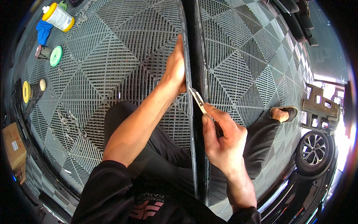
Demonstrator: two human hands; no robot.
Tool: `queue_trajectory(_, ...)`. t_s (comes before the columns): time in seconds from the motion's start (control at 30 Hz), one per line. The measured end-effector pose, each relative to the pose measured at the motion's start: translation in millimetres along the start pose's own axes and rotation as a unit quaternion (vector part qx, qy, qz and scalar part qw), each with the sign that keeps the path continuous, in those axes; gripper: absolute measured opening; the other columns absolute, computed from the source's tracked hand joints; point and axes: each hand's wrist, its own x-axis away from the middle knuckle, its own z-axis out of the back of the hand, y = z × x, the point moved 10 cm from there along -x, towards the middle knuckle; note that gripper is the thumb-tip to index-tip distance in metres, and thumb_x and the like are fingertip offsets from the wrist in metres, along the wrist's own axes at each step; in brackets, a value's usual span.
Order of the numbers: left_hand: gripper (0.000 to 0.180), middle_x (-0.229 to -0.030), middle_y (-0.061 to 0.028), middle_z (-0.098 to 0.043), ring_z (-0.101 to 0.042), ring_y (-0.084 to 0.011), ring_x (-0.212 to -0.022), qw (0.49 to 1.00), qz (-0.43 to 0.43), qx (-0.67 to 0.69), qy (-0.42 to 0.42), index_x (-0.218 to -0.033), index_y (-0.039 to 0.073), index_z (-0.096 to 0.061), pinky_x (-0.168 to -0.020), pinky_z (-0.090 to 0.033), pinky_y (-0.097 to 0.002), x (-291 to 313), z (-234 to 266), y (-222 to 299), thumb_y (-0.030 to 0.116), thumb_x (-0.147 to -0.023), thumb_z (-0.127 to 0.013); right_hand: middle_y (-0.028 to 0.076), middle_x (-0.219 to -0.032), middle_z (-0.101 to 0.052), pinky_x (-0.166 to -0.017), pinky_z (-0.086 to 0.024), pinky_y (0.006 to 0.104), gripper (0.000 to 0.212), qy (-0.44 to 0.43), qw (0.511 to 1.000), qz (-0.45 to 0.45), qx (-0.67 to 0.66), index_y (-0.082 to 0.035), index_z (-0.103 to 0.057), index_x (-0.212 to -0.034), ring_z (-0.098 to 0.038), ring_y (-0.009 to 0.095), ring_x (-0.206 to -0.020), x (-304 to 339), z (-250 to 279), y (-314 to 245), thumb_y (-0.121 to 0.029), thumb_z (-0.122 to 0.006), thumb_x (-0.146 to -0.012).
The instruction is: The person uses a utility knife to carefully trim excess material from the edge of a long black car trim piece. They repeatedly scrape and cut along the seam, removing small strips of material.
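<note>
A long, dark car-panel edge (pixel 201 74) with whitish residue stands upright between my arms, running away from me. My left hand (pixel 176 69) lies against its left side, fingers stretched along it and partly hidden by the edge. In my right hand (pixel 225 140), closed with thumb and forefinger in a pinch, is a slim, pale cutter knife (pixel 198 100). Its blade tip points away from me and touches or nearly touches the panel's left rim, just nearer to me than my left hand.
Grey slatted floor tiles (pixel 123 44) spread around, with shreds of clear film (pixel 69 121). At left are a yellow-and-white bottle (pixel 59 18), blue cloth (pixel 43 31), polishers with a green pad (pixel 56 56) and yellow pad (pixel 26 92), and a cardboard box (pixel 14 143). At right: a car wheel (pixel 314 151), a step stool (pixel 320 106).
</note>
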Motion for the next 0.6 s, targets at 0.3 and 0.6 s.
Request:
queue_trajectory(0.3, 0.060, -0.064, 0.0001, -0.055, -0.053, -0.0095, -0.045, 1.000, 0.006, -0.009, -0.009, -0.093, 0.011, -0.061, -0.037, -0.047, -0.0268, 1, 0, -4, 0.058, -0.110, -0.029, 0.020, -0.098, -0.077, -0.072, -0.059, 0.0282, 0.022, -0.041, 0.998, -0.017, 0.038, 0.004, -0.071, -0.114, -0.078, 0.023, -0.082, 5, -4, 1, 0.005, -0.070, -0.091)
queue_trajectory(0.6, 0.064, -0.060, 0.0004, -0.055, -0.054, -0.0088, -0.042, 0.999, 0.017, -0.037, -0.005, -0.090, 0.011, -0.062, -0.033, -0.045, -0.0262, 1, 2, -6, 0.061, -0.109, -0.026, 0.021, -0.097, -0.076, -0.071, -0.060, 0.0294, 0.022, -0.058, 0.997, -0.038, 0.047, 0.004, -0.070, -0.112, -0.078, 0.026, -0.081, 15, -6, 1, 0.005, -0.070, -0.091)
